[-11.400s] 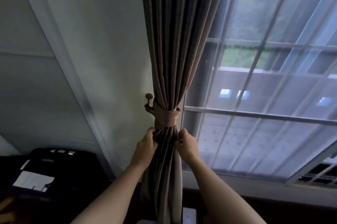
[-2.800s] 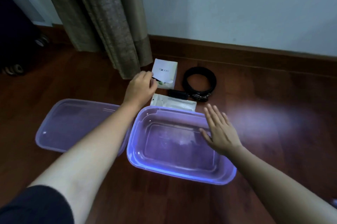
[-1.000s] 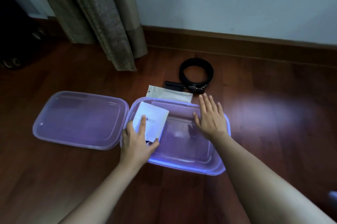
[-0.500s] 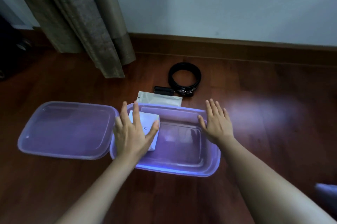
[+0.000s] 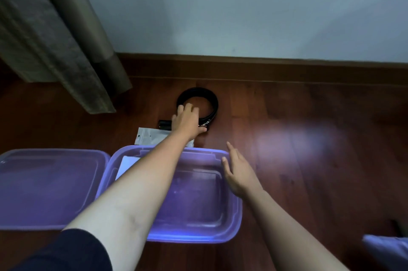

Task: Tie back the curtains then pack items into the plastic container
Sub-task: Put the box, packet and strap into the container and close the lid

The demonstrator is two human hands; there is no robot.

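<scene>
Coiled black belt lay on floor beyond plastic container; our left hand rested on its near-left edge, grip impossible to judge. Right hand hovered open, empty, over container's right rim. White box sat inside, far-left corner.

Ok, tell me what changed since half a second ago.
The left hand let go of the white box, now lying in the container, and reached forward onto the coiled belt; a firm grip can't be confirmed. The right hand stayed open at the container's right rim. Lid and pouch unmoved.
</scene>
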